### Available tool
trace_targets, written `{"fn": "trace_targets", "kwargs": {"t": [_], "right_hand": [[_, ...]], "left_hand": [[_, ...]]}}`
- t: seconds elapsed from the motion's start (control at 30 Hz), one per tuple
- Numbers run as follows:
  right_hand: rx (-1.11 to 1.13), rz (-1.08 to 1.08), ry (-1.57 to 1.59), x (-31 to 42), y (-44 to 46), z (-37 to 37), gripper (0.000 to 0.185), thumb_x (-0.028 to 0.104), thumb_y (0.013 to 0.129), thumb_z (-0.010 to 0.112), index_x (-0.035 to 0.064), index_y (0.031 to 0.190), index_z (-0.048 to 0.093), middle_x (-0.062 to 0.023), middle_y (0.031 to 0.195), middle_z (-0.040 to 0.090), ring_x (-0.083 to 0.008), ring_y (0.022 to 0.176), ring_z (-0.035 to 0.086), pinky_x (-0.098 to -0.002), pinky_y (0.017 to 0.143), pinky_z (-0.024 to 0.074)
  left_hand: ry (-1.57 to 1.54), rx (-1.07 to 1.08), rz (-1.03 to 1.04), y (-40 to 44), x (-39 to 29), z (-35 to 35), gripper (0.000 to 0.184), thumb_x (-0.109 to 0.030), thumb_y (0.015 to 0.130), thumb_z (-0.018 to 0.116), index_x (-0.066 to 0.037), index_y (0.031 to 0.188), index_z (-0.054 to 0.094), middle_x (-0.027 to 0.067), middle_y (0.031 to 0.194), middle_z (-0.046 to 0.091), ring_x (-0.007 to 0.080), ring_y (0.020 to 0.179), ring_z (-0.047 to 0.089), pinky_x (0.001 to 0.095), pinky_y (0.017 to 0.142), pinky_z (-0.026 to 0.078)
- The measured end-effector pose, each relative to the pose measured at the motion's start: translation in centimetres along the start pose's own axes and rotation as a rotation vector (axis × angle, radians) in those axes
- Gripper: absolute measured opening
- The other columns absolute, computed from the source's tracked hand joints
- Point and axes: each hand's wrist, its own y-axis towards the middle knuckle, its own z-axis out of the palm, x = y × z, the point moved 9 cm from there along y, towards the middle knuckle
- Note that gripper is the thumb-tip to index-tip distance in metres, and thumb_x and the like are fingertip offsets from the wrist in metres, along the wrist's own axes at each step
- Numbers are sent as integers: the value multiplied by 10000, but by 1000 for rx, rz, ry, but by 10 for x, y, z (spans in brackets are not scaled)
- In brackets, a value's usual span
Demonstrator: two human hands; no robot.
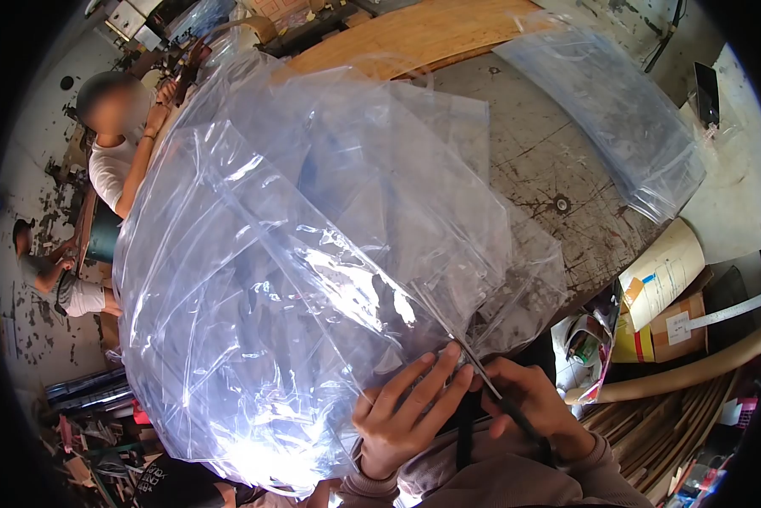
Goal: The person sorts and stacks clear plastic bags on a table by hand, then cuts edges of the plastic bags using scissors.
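Observation:
A large heap of clear plastic sheet [313,220] spreads over the table and bulges down towards me, with bright glare on its folds. My left hand [410,411] lies at its near edge, fingers stretched out and apart on the film; the thumb is hidden. My right hand [537,402] is closed around the dark handles of a pair of scissors [479,368]. The blades point up and left, along the sheet's edge and close to my left fingertips. Whether film lies between the blades, I cannot tell.
The scratched tabletop [533,161] bears another folded clear sheet [609,110] at right and a wooden board [414,34] behind. A cardboard box [681,326] and a long tan tube [685,372] are at lower right. One person [114,161] works at left, another [67,275] beyond.

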Motion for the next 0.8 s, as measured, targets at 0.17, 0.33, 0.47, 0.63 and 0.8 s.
{"fn": "trace_targets", "kwargs": {"t": [0.17, 0.33, 0.47, 0.63, 0.8], "right_hand": [[17, 53, -157, 20, -6, -11, 626, 306, 647, 835, 60, 1116, 501, -6, 690, 539, -86, 632, 485, -242, 561, 386], [-331, -75, -351, 51, -34, -71, 634, 246, 599, 813, 62, 1128, 516, -6, 696, 525, -92, 623, 484, -245, 579, 390], [-753, -205, -777, 91, -38, -94, 571, 122, 652, 737, 38, 1161, 492, -83, 826, 532, -189, 746, 552, -315, 668, 434], [-1013, -304, -1184, 120, -26, -88, 496, 15, 675, 654, 17, 1138, 475, -171, 988, 519, -338, 890, 507, -416, 741, 437], [-970, -317, -1356, 130, -19, -78, 457, 19, 667, 635, 6, 1102, 497, -172, 972, 510, -361, 948, 471, -442, 790, 411]], "left_hand": [[-59, -5, -3, -2, 3, -2, 201, -215, 791, 650, -245, 989, 657, -78, 1065, 663, 70, 918, 624, 178, 636, 379], [-229, -167, -80, 1, 9, -13, 332, 45, 567, 573, -107, 855, 635, 38, 917, 689, 168, 740, 661, 244, 603, 521], [-343, -185, -96, 0, 14, -15, 359, 56, 533, 563, -90, 852, 634, 54, 891, 690, 166, 700, 658, 239, 570, 524], [-478, -167, -200, -7, 24, -14, 344, 57, 526, 588, -68, 844, 632, 51, 813, 689, 153, 625, 638, 231, 489, 494], [-494, -172, -185, -4, 23, -15, 288, 52, 567, 673, -49, 833, 632, 48, 746, 681, 143, 568, 622, 224, 462, 478]]}}
